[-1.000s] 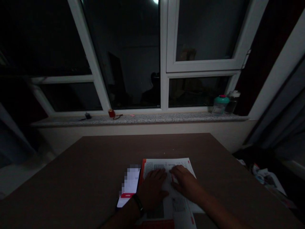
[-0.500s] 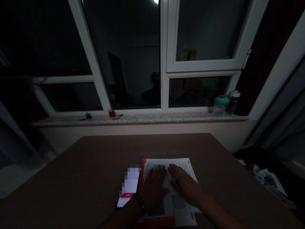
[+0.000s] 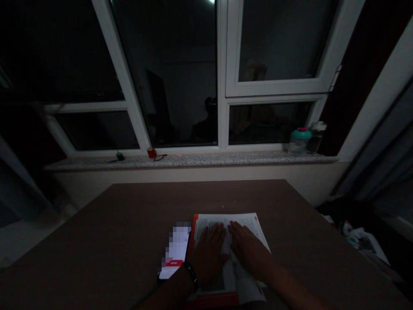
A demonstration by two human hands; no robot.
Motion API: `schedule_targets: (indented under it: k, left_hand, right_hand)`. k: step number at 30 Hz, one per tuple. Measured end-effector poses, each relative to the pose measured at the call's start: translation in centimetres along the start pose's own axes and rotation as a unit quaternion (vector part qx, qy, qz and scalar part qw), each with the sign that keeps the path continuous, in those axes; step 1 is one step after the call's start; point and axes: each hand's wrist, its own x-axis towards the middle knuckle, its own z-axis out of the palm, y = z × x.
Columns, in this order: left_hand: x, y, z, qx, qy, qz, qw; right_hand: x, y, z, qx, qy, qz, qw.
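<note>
An open book (image 3: 203, 219) with white printed pages and red edging lies on the dark brown table (image 3: 129, 215). Across its left page my left hand (image 3: 209, 254) rests flat, fingers stretched out, a dark band on its wrist. My right hand (image 3: 247, 249) lies on the right page close to the centre fold, its fingers extended and the palm down. The lower part of the right page lifts and curves near that hand. Just left of the book, a lit phone (image 3: 177, 247) touches or nearly touches my left forearm.
Behind the table runs a speckled stone windowsill (image 3: 200, 160). It bears a teal-lidded bottle (image 3: 299, 141), a clear bottle (image 3: 318, 135), a small red jar (image 3: 151, 153) and a small dark bottle (image 3: 120, 156). Crumpled white items (image 3: 364, 243) lie beyond the table's right edge.
The lower right page now bulges and curls more than before. My right hand has shifted slightly; my left hand stays almost where it was.
</note>
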Motion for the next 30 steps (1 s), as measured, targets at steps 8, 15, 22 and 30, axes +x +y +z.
schedule_targets:
  k: [8,15,22,30]
  left_hand:
    - [0.1,-0.5,1.1,0.01,0.029,0.011,0.999]
    - [-0.1,-0.6,1.0,0.004,0.03,0.016,0.999]
    - [0.0,-0.4,0.8,0.003,0.025,0.007,1.0]
    - [0.0,-0.8,1.3,0.004,0.037,0.021,0.999]
  right_hand:
    - [-0.2,0.0,0.8,-0.011,0.02,-0.002,1.0]
    - [-0.1,0.1,1.5,-0.024,0.029,-0.008,0.999]
    - [-0.3,-0.3,1.1,-0.034,0.009,0.005,0.999]
    - [-0.4,-0.3,1.2,-0.025,0.018,0.01,0.999]
